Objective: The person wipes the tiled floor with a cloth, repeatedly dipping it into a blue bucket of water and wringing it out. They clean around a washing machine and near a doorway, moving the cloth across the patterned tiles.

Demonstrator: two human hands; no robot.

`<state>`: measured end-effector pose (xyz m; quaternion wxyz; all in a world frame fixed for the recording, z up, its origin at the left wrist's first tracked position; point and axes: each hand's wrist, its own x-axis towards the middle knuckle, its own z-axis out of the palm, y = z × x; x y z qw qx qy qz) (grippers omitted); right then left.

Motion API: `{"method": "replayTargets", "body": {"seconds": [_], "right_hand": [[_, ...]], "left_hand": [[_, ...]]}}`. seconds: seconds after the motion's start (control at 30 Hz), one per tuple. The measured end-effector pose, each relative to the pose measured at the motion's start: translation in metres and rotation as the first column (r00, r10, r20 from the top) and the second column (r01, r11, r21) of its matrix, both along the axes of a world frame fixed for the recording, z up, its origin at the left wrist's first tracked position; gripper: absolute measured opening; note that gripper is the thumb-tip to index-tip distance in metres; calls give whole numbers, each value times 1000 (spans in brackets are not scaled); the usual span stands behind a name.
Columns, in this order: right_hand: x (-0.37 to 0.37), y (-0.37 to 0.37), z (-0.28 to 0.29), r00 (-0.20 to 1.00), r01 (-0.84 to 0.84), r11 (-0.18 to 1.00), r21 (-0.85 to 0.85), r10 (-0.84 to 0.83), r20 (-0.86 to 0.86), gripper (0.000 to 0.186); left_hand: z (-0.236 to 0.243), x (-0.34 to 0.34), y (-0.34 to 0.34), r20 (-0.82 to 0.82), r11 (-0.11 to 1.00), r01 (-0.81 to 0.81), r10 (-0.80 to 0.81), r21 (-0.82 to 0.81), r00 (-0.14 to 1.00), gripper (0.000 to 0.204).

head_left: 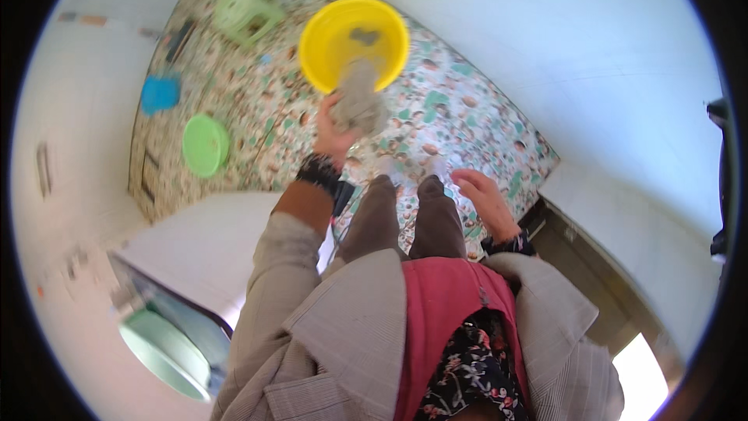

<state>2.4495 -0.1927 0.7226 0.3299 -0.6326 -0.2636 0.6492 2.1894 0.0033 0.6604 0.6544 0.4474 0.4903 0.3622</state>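
Note:
My left hand (pixel 333 134) is wrapped round a bunched greyish-beige cloth (pixel 360 105), held up at the near side of a yellow basin (pixel 309 54). The cloth is blurred and partly covers the basin's near rim. A dark grey patch (pixel 364 36) shows inside the basin; what it is cannot be made out. Off to the right, above the floor and beside my legs, my right hand (pixel 485 201) holds nothing, its fingers loosely stretched out.
Beyond the basin to the left stands a pale green plastic stool (pixel 248 14). A blue container (pixel 160 95) and a light green basin (pixel 206 146) lie along the left wall. A white appliance (pixel 210 242) stands at my left, near another green basin (pixel 165 352). A white wall borders the pebble-patterned floor.

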Motion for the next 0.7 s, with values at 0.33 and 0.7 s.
{"method": "replayTargets", "body": {"seconds": [0.33, 0.7], "right_hand": [[7, 26, 1, 904, 296, 938, 181, -214, -369, 71], [-31, 9, 25, 675, 689, 706, 166, -541, -501, 72]], "left_hand": [[39, 111, -54, 620, 500, 443, 269, -744, 737, 50], [51, 126, -64, 482, 531, 697, -503, -482, 717, 44]]}}
